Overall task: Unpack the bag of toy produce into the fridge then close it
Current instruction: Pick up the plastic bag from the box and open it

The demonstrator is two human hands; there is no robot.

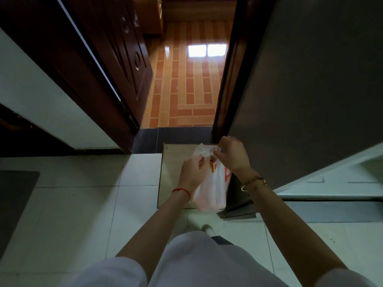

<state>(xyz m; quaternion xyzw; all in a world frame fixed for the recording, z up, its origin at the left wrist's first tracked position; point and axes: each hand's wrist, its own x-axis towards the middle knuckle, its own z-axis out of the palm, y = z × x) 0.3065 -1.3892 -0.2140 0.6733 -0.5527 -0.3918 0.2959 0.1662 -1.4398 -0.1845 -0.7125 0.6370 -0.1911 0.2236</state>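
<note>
A white plastic bag (211, 189) with red print stands on a low wooden board (172, 162) on the floor. My left hand (193, 172) pinches the bag's left rim. My right hand (230, 152) pinches the right rim near the top, and the mouth is pulled apart between them. Something yellow-orange (211, 164) shows inside the opening. The dark grey fridge (310, 90) rises on the right, and its side fills that part of the view. Pale shelving (342, 179) shows at the lower right beside it; whether the fridge door is open I cannot tell.
A doorway ahead leads onto an orange brick-pattern floor (186, 83), with a dark wooden door (116, 59) swung open on the left. White floor tiles (83, 204) surround the board. A dark mat (14, 199) lies at the left edge. My white shoe (207, 228) stands just behind the bag.
</note>
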